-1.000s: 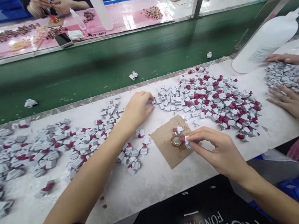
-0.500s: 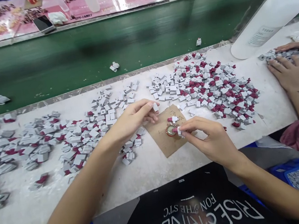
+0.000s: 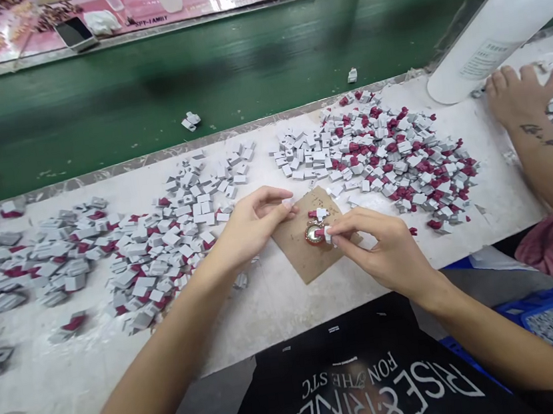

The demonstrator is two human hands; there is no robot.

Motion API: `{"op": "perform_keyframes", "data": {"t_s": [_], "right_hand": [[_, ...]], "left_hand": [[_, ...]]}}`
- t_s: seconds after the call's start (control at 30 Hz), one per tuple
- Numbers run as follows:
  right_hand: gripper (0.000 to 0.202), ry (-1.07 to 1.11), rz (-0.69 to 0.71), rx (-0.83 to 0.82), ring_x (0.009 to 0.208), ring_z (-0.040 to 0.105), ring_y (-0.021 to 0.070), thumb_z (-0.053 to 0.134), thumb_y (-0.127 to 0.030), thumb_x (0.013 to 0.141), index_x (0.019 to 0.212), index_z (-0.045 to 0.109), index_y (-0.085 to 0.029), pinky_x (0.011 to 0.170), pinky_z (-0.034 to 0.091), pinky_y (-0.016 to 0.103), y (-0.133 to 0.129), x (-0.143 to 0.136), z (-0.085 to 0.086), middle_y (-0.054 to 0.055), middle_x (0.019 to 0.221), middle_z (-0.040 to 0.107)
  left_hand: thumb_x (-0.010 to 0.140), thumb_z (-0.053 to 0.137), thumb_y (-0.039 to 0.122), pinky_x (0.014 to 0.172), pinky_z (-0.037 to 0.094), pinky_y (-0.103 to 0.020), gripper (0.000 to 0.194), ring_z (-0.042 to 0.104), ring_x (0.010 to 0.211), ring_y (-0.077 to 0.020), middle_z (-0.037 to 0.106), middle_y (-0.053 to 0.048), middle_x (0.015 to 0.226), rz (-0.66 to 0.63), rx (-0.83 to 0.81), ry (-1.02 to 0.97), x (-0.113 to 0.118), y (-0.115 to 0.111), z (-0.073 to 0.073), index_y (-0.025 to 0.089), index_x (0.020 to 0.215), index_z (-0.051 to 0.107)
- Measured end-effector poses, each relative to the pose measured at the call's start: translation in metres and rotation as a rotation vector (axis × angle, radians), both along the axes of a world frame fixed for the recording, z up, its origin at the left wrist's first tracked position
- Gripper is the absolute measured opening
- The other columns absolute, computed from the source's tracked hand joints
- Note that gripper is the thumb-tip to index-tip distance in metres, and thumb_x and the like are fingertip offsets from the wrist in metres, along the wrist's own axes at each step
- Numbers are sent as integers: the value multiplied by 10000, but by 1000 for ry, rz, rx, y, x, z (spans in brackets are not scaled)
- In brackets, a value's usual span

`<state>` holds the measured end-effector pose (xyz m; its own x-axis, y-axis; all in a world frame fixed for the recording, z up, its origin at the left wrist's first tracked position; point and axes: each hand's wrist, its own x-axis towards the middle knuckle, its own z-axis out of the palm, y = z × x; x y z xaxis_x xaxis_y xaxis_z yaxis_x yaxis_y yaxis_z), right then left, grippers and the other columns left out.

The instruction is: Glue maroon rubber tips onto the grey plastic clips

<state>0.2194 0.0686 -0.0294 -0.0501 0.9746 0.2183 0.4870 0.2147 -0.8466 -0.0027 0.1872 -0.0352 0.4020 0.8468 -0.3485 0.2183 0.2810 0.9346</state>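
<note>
Between finger and thumb my right hand [image 3: 382, 244] pinches a small grey and dark red piece [image 3: 327, 233], its red end over a small round dish [image 3: 314, 234]. The dish stands on a brown cardboard square [image 3: 308, 263]. Another grey and red piece [image 3: 318, 214] lies just behind the dish. My left hand [image 3: 261, 222] is at the left edge of the cardboard, thumb and fingertips close together on a small light piece that is mostly hidden.
Piles of grey and red pieces lie left [image 3: 151, 256] and right [image 3: 401, 151]. Behind runs a green belt [image 3: 117, 99] with scattered pieces. A white bottle [image 3: 498, 39] leans at the right, near another person's hand [image 3: 520, 96]. A blue crate [image 3: 526, 314] is lower right.
My right hand has brought its piece slightly left, over the dish. My left fingers have shifted around their piece. Pieces on the belt have moved left. The other person's hand has moved back.
</note>
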Motion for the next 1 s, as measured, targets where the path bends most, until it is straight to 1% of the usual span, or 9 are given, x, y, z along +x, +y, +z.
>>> {"op": "perform_keyframes", "data": {"t_s": [0.13,0.2,0.27,0.43,0.57,0.67,0.8,0.9,1.0], "right_hand": [[195,-1,-13,8,1010,836,244,760,-77,1014,1067,835,-250,844,669,379,0,-1,0,47,1071,882],[186,-1,-16,2,1001,840,249,759,-84,1014,1057,837,-247,805,668,375,0,-1,0,52,1068,885],[179,-2,-18,0,999,840,252,754,-86,1015,1053,835,-242,765,663,366,0,-1,0,58,1068,884],[178,4,-20,0,968,837,243,749,-85,1012,1040,829,-241,755,665,359,1,-1,-1,57,1052,877],[162,8,-20,-11,983,842,252,747,-105,1020,1040,821,-247,755,675,363,0,-1,2,62,1064,874],[164,8,-23,-20,1003,844,255,741,-108,1026,1055,821,-249,794,690,379,0,-2,3,62,1072,871],[164,18,-22,-34,982,838,256,735,-117,1028,1044,830,-249,753,680,371,-1,-3,4,65,1067,870],[138,77,-63,-58,969,826,255,753,-163,1031,1044,849,-262,758,674,379,0,-1,6,62,1059,871],[63,269,-125,-124,963,828,254,836,-249,995,1035,876,-275,821,695,394,5,5,7,53,1031,871]], "left_hand": [[981,700,231,1009,616,-461,109,755,1101,-289,795,-90,1156,-124,504,326,-3,-3,-2,213,1075,753],[987,638,190,1021,598,-478,142,735,1115,-301,792,-90,1151,-154,649,420,-4,-3,-5,218,1083,738],[968,596,137,1042,581,-486,205,725,1138,-309,792,-95,1169,-159,718,474,-5,-1,-7,214,1108,725],[985,588,152,997,588,-454,192,736,1088,-292,782,-96,1147,-230,709,461,-6,3,-10,200,1101,732],[1009,586,184,973,598,-447,197,741,1061,-278,757,-101,1201,-178,672,496,-7,3,-10,205,1152,719],[1002,630,248,972,600,-498,220,730,1106,-326,734,-137,1242,-156,685,624,-8,3,-9,193,1206,692],[986,603,239,957,589,-532,115,715,1113,-373,738,-142,1087,-218,720,727,-6,3,-8,199,1046,693],[967,605,226,924,596,-503,98,731,1034,-334,751,-116,1037,-160,698,618,-2,3,-2,209,1016,689],[918,702,251,896,630,-438,117,762,960,-268,780,-68,1017,-73,529,319,4,3,7,219,1030,694]]}}
